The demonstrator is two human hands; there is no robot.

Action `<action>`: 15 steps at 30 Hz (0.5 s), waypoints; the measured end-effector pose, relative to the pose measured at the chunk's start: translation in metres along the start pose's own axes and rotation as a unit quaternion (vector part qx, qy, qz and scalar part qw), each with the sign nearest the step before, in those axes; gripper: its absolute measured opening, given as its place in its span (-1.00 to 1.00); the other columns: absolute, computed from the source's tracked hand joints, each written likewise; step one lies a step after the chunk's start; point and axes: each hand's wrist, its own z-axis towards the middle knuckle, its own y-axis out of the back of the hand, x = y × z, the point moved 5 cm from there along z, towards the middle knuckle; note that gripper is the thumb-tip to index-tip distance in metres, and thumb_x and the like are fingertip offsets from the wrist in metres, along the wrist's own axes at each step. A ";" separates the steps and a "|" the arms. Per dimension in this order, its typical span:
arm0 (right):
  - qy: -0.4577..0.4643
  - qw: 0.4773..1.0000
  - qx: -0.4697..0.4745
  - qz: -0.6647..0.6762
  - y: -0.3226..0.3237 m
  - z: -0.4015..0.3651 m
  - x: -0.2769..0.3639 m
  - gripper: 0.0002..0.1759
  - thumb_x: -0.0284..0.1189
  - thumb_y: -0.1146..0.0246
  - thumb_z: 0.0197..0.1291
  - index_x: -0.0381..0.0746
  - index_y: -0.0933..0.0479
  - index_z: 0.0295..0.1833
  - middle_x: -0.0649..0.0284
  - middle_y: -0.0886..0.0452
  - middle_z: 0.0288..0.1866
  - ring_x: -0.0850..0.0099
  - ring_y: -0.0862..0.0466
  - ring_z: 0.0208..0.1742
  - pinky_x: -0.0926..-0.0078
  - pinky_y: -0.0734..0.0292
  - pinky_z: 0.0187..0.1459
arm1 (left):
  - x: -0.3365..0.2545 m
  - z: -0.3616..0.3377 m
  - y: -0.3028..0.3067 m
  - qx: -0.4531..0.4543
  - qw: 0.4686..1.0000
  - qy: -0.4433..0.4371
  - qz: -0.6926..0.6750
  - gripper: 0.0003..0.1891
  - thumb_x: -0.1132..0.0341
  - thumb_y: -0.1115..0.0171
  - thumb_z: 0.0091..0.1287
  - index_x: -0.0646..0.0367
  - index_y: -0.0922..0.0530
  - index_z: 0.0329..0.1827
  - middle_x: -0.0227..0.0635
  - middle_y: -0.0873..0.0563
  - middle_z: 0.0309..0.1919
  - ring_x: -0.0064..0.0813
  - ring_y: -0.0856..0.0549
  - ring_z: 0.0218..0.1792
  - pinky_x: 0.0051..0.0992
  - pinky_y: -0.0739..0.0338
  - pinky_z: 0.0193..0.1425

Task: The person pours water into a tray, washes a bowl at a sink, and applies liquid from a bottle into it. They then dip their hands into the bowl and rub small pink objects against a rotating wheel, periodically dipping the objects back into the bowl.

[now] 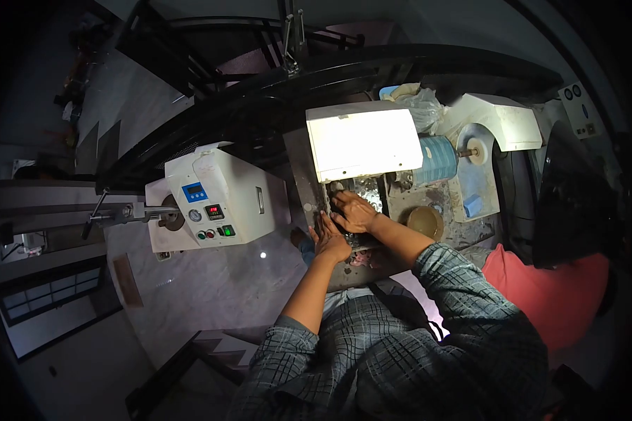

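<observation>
Both hands are at the front of a machine with a bright white hood [364, 140], over its dark, wet work area. My left hand [331, 242] lies at the left side of this area, its fingers pointing up and close to the dark metal edge. My right hand [354, 212] is just to the upper right, its fingers bent toward the space below the hood. Whatever the fingertips touch or hold is too small and dark to make out. A round bowl [425, 222] stands right of my right hand. Pinkish bits [364, 258] lie below it.
A white machine with a lit display [221, 200] stands at the left. Right of the hood are a blue-tinted container [437, 161], a plastic bag [423, 110] and another white machine [500, 119] with a spindle wheel. A person in red [541, 291] is at the right.
</observation>
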 end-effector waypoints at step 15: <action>-0.295 0.954 -0.007 0.060 0.021 0.021 -0.063 -0.14 -0.17 -0.22 0.06 -0.50 -0.12 0.35 -0.28 -0.11 0.40 -0.08 -0.18 0.42 0.19 0.01 0.47 | 0.003 0.001 -0.004 -0.004 0.999 0.020 -0.025 0.11 -0.03 -0.10 0.29 0.44 0.61 0.37 -0.01 0.45 0.49 -0.23 0.41 0.52 -0.11 0.49 0.52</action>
